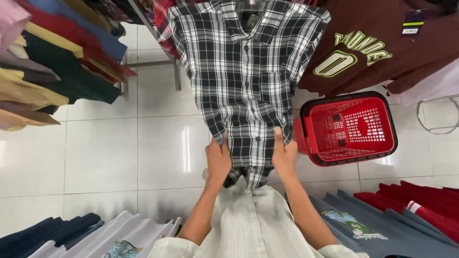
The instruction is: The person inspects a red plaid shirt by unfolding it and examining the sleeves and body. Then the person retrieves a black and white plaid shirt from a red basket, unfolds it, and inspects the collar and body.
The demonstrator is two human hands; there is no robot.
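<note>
Plaid shirt [246,81] hangs straight ahead of the person, black-and-white check, buttoned front facing them. Long axis runs directly away from the hands, hem near, collar far. The collar end is cut off by the top edge, so what it hangs from cannot be made out.

Left hand [218,160] is closed on the hem at its left side, thumb on the front of the cloth. Right hand [284,155] is closed on the hem at its right side, thumb likewise up on the front. Both are about equally near; neither leads. The fingers behind the cloth are hidden, so how deep each pinch goes cannot be told. The hem between the hands sags a little and partly drops behind the person's own pale shirt.

Just right of the right hand, a red basket [351,126] stands on the tiled floor [119,157]; nothing shows inside it. Beyond the basket hangs a maroon tee [377,43], partly cut off. Far left of the left hand, a rail of mixed-colour shirts [52,62]. Below both forearms, folded tees [382,224] at either side, cut off at the bottom edge.
</note>
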